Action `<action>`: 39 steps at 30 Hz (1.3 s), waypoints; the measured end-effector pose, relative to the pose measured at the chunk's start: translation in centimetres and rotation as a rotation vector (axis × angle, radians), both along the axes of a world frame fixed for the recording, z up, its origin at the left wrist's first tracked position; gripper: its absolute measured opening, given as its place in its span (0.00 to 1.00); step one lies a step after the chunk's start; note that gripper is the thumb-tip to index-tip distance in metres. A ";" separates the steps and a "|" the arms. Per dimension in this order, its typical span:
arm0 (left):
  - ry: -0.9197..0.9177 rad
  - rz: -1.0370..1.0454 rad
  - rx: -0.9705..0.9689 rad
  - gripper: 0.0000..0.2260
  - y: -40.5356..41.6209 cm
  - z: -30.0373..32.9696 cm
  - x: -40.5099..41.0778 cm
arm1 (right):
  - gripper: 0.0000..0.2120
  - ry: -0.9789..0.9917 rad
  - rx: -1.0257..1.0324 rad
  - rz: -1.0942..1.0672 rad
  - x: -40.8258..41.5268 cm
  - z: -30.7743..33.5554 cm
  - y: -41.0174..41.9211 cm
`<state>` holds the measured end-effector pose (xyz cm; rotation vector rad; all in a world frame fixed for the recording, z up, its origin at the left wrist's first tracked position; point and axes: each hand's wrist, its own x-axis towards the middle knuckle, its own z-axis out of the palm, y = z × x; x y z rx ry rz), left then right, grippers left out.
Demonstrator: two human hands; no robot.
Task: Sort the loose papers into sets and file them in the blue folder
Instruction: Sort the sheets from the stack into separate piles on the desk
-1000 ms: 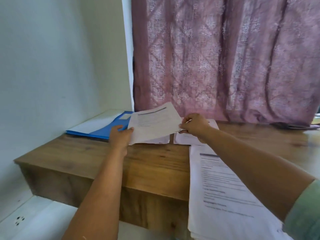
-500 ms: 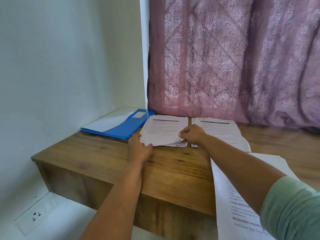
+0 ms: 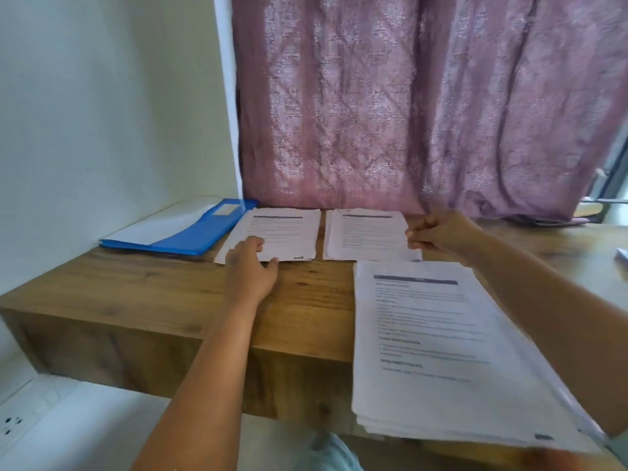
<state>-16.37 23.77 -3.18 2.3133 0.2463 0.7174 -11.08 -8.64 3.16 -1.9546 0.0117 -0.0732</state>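
A left hand (image 3: 249, 266) rests on the near edge of the left set (image 3: 275, 237), fingers curled over the sheet and thumb at its front edge, squaring it on the worktop (image 3: 142, 294). The right hand (image 3: 438, 232) hovers at the right edge of the right set (image 3: 365, 236), fingers curled in; whether it pinches a sheet cannot be told. The two sets lie side by side, just apart, against the foot of a mauve curtain (image 3: 407, 96). The blue folder (image 3: 190, 229) lies closed beside the left set, in the corner by a pale wall (image 3: 102, 96). A thicker stack (image 3: 441, 351) of unsorted papers sits nearer, overhanging the worktop's front edge. The sheets look light, limp and prone to sliding on the smooth wood; they are best lifted by an edge or corner, with a flat palm steadying the rest. A wall socket (image 3: 13, 424) shows below the worktop.
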 end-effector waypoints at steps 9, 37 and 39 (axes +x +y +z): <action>0.458 -0.346 0.049 0.24 -11.5 0.3 -5.1 | 0.20 -0.041 -0.255 -0.245 -8.0 -5.5 -8.9; -0.185 -0.209 -0.065 0.08 -14.0 1.7 -6.3 | 0.09 -0.284 -0.515 -0.313 -10.8 -2.4 -8.0; -0.178 -0.216 -0.276 0.09 -13.4 2.9 -5.8 | 0.09 -0.219 -0.317 -0.206 -10.4 -0.5 -7.3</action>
